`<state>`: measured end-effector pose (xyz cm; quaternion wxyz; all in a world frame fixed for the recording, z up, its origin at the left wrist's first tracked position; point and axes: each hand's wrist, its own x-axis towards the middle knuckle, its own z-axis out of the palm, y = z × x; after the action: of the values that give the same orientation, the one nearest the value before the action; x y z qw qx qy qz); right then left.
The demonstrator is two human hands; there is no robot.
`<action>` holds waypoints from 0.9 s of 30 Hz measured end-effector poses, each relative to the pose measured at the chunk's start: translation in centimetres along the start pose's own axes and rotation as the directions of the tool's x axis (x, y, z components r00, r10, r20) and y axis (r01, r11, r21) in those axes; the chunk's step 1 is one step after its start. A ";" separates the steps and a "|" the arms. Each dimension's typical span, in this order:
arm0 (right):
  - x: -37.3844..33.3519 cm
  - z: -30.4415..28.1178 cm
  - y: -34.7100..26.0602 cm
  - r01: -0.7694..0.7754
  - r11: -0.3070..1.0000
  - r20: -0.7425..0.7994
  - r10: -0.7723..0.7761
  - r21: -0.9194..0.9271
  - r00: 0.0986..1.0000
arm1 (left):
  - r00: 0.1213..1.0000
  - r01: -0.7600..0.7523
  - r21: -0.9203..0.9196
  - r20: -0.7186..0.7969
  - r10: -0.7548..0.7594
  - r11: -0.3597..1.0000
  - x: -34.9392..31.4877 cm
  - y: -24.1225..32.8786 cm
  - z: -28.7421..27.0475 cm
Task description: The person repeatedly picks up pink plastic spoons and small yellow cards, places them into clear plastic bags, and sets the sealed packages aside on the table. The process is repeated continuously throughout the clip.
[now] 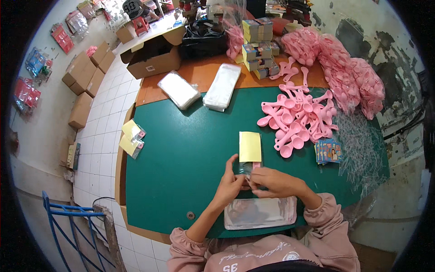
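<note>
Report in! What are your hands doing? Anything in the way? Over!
Left hand, right hand: both on near end of clear packet. Yellow card at far end, pink piece showing. Nothing blocking seen; clear bags nearer, pink spoons off right.

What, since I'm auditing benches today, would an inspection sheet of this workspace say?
Surface: green tabletop, orange-brown strip along its far side.
Job's things: yellow-carded packet in hand; heaped pink spoons and printed cards to its right; clear bags before the person.
Clutter: tangled clear strips at right; open carton at far left.
Hands: left hand and right hand pinch the packet's near end; fingertips partly hidden.
Cables: thin dark line, probably a cable, by the blue rail.
Surroundings: stacked cartons on white floor tiles; peeling wall at right.
</note>
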<state>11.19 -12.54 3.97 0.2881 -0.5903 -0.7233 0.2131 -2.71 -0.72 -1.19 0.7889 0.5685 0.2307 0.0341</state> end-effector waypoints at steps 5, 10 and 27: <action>-5.6 -8.7 3.1 -0.170 0.894 0.125 0.129 0.415 0.984 | 0.994 0.092 -0.076 -0.059 -0.096 0.993 -0.6 1.8 0.3; -14.2 -16.3 9.6 -0.573 0.818 -0.377 0.547 0.049 0.748 | 0.999 0.018 -0.097 0.053 -0.013 0.995 0.0 1.5 0.5; -1.8 -0.5 3.0 -0.293 0.883 -0.187 0.378 0.366 0.907 | 0.993 -0.108 0.196 0.060 0.098 0.975 -0.7 2.5 -0.5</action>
<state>13.96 -13.64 2.16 0.4308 -0.6730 -0.5205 0.3009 -3.02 0.34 1.24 0.7308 0.6564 0.1836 0.0376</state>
